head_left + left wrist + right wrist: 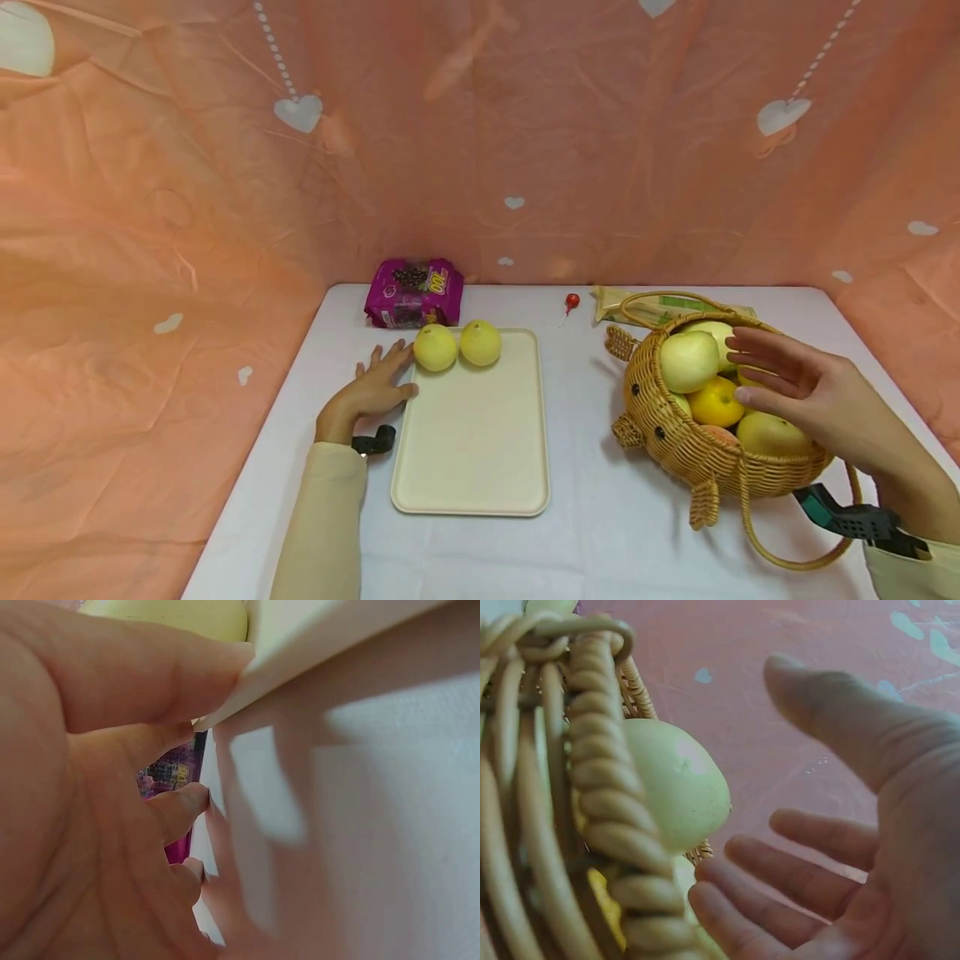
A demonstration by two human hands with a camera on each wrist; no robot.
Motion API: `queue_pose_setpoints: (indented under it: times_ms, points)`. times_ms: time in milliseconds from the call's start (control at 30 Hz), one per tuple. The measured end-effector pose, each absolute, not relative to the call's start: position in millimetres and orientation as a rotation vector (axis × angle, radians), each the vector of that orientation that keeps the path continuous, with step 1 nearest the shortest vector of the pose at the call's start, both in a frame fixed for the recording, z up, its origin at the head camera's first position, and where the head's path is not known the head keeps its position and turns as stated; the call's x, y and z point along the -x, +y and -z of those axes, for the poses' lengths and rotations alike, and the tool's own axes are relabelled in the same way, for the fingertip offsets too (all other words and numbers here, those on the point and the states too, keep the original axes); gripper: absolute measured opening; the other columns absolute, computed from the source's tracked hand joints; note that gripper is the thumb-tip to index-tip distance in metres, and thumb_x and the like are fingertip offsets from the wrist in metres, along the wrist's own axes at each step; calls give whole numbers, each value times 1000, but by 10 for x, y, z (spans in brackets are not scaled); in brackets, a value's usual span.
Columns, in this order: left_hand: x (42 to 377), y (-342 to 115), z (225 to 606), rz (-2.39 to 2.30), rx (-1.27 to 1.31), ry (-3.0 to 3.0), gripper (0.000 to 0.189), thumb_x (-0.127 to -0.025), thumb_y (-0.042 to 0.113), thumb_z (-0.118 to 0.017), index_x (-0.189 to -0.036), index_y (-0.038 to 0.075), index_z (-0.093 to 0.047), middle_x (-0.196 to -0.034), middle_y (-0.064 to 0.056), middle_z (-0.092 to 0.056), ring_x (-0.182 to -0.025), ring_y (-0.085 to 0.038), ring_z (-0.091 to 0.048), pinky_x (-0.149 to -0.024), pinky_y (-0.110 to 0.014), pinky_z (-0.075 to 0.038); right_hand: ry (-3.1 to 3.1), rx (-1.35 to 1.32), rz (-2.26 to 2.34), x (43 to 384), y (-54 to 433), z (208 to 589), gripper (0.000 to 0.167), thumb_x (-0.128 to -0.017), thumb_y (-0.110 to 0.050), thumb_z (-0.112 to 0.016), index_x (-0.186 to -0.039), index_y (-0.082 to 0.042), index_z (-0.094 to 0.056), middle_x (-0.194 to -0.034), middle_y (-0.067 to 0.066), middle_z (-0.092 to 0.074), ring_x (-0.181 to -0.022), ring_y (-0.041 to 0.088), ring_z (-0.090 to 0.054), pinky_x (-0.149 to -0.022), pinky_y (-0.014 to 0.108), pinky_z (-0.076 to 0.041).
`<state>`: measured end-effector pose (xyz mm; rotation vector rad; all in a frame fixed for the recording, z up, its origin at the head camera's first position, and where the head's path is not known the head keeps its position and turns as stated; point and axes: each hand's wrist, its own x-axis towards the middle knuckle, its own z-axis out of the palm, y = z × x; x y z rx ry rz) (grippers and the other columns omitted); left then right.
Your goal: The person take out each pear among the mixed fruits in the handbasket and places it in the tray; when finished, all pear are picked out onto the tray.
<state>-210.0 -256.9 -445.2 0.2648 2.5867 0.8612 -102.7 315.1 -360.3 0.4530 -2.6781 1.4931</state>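
My left hand (372, 389) rests at the left edge of a cream tray (472, 442), fingers spread and thumb touching the rim. Two round yellow-green fruits (436, 347) sit side by side at the tray's far left corner. Over the right side of a wicker basket (675, 442) hovers my right hand (813, 387), its fingers extended and holding nothing. Inside the basket lie several fruits, among them a pale green fruit (688, 362) and a yellow lemon-like fruit (716, 402). The right wrist view shows a gap between the fingers and a green fruit (676, 784).
Behind the tray stands a purple packet (415, 293). A red lollipop (572, 301) and a long beige-green packet (660, 307) lie along the back edge. The basket's loop handle (757, 533) hangs onto the white table toward the front. An orange cloth (480, 167) hangs behind.
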Motion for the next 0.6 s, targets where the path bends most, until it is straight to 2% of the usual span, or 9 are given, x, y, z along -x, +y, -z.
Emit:
queue_pose_setpoints:
  times_ms: [167, 233, 300, 367, 467, 600]
  points:
    - [2104, -2567, 4453, -859, -261, 2592, 83, -105, 24, -62, -175, 8, -20, -184, -23, -2, -166, -55, 17, -128, -76, 17, -2817, -404, -1430, 1097, 3119, 3595, 69, -100, -5, -79, -162, -2, -49, -144, -31, -58, -120, -16, -65, -89, 10, -58]
    - [2103, -2565, 4451, -857, -262, 2594, 83, -105, 24, -62, -175, 7, -20, -184, -24, -2, -166, -56, 17, -128, -77, 16, -2846, -390, -1411, 1129, 3092, 3595, 69, -101, -9, -79, -162, -2, -49, -143, -30, -58, -118, -16, -65, -88, 10, -59]
    - [2103, -2565, 4452, -857, -256, 2592, 83, -105, 24, -61, -175, 8, -20, -184, -23, -2, -166, -55, 17, -128, -76, 16, -2850, -390, -1393, 1166, 3054, 3598, 69, -100, -10, -80, -161, 0, -49, -146, -17, -63, -116, -15, -67, -87, 12, -60]
    - [2105, -2564, 4458, -856, -254, 2591, 83, -106, 24, -61, -176, 9, -19, -184, -23, -1, -166, -55, 17, -128, -76, 17, -2846, -389, -1383, 1197, 3019, 3602, 70, -100, -10, -81, -161, 2, -49, -148, 3, -66, -114, -15, -67, -86, 11, -60]
    - [2106, -2563, 4464, -868, -251, 2584, 83, -106, 24, -61, -176, 9, -19, -184, -23, -1, -166, -54, 18, -128, -76, 17, -2833, -379, -1375, 1231, 2978, 3615, 71, -99, -8, -81, -161, 4, -48, -149, 29, -62, -111, -16, -66, -84, 11, -60]
    - [2106, -2558, 4463, -883, -258, 2585, 85, -105, 23, -63, -175, 6, -20, -183, -25, -1, -165, -56, 17, -127, -79, 16, -2821, -362, -1306, 1251, 2940, 3634, 71, -96, -9, -84, -159, 4, -51, -145, 34, -64, -107, -20, -64, -81, 8, -58]
